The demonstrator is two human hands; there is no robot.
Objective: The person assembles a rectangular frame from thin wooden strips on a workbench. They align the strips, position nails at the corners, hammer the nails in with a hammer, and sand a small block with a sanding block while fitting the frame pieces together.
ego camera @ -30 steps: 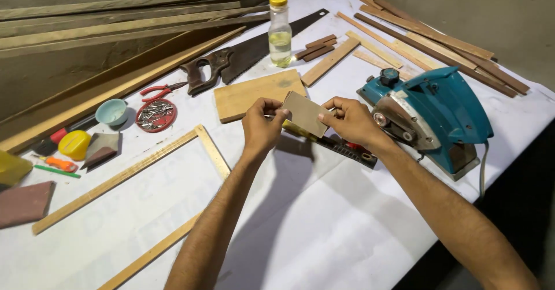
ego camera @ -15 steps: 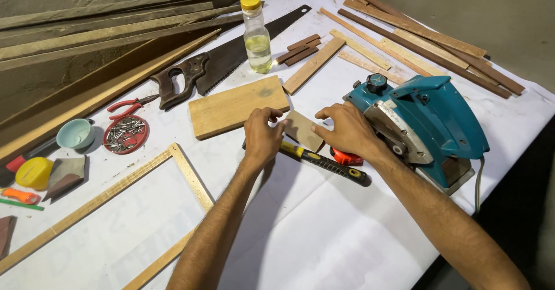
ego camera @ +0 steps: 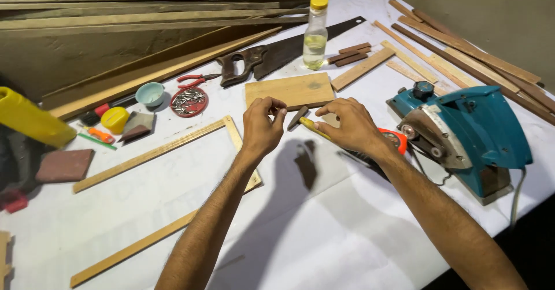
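So right hand (ego camera: 354, 129) grips a yellow-handled tool (ego camera: 314, 128) w/ small dark wedge (ego camera: 297, 117) at its tip, left hand (ego camera: 261, 125) fingers curled, pinching nothing I can make out; both just in front of wooden board (ego camera: 289, 90). Wood frame (ego camera: 156, 151) lies unfinished, saw (ego camera: 272, 56) & planer (ego camera: 462, 134) untouched

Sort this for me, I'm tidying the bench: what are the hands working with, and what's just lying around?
In hand: left hand beside small wood piece; right hand on yellow-handled tool.

Lying about: hand saw, bottle, board, electric planer, dish of nails.
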